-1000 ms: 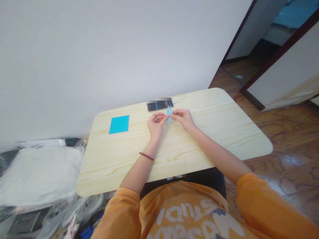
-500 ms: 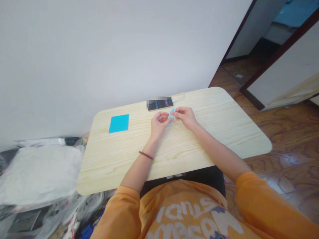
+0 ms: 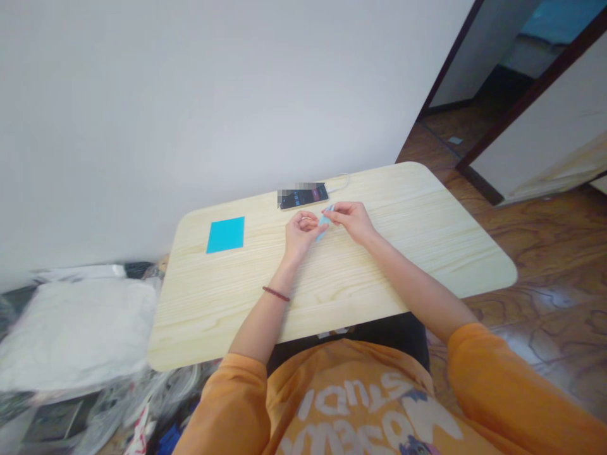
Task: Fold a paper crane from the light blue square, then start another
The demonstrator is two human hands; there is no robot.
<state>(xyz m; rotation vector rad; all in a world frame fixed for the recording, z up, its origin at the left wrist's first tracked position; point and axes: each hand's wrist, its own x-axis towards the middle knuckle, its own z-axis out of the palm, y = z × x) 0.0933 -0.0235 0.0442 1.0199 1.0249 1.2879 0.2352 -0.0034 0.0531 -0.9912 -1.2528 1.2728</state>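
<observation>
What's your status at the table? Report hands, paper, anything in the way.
Left hand and right hand pinching folded blue paper. Flat blue paper square off to the left. Phone just beyond the hands.

Seen from the head camera, the person's left hand and right hand met over a pale wooden table, pinching a small folded piece of blue paper between their fingertips. A dark phone lay just beyond the hands, with a white cable trailing from it. A flat square of cyan paper lay on the table, left of the hands. A dark red beaded bracelet circled the left wrist, and orange sleeves covered both forearms up to near the wrists.
</observation>
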